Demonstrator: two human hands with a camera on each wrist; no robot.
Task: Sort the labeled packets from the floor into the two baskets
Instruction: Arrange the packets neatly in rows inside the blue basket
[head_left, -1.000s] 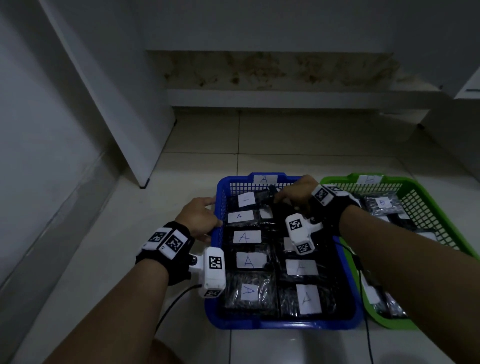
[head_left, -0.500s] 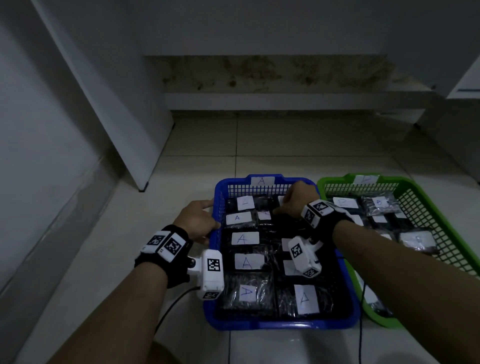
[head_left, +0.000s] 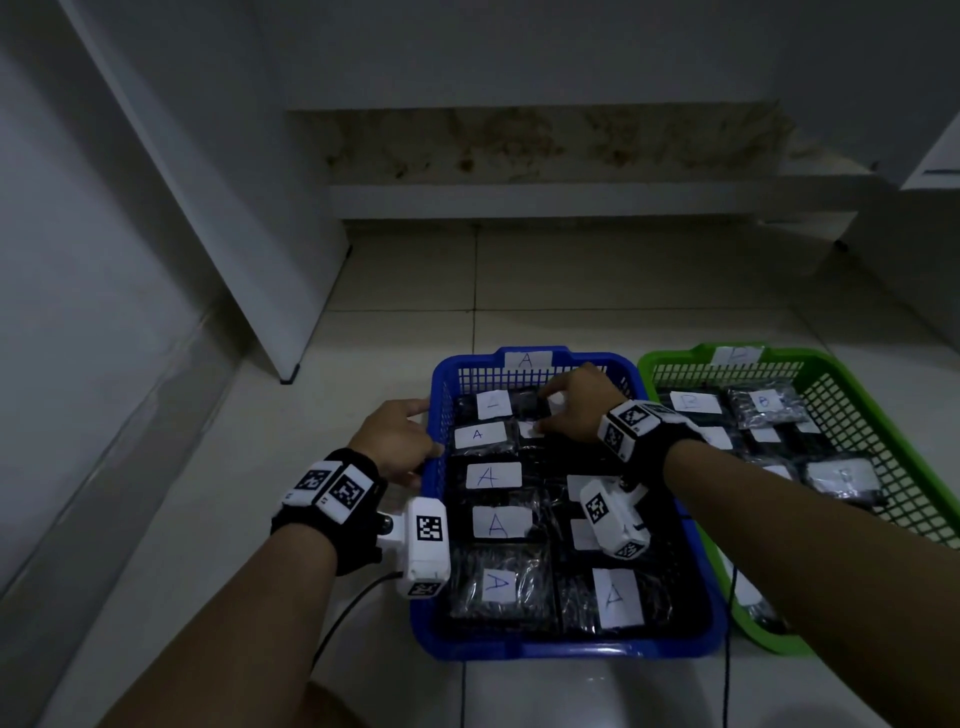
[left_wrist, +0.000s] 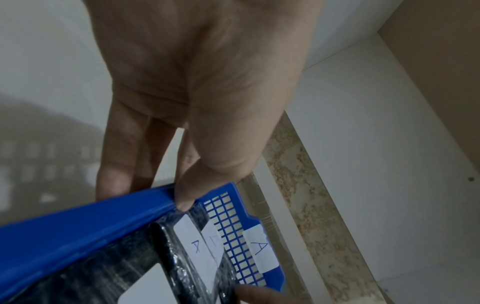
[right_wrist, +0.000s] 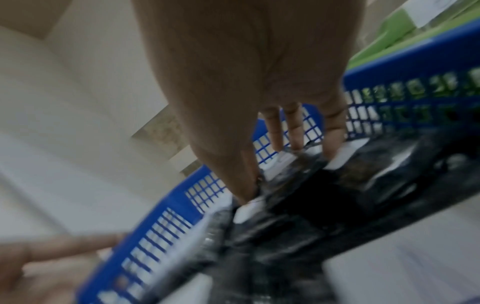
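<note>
The black packet (head_left: 537, 415) at the far end of the blue basket (head_left: 571, 647) lies directly under the right hand (head_left: 574, 408). It sits in the right-hand column just short of the far mesh wall, and its long axis appears to run across the basket. The right fingers (right_wrist: 296, 127) reach down onto its crinkled wrap, with the thumb on the near edge and the others on the far edge. The view is too blurred to tell whether they pinch it or only press. The right hand is nearer; the left hand (head_left: 392, 441) grips the basket's left rim, thumb over the lip. A-labelled packets fill the blue basket, and B-labelled ones lie in the green basket (head_left: 883, 395) beside it. No packets show on the floor (head_left: 571, 275), so sorting looks nearly done.
</note>
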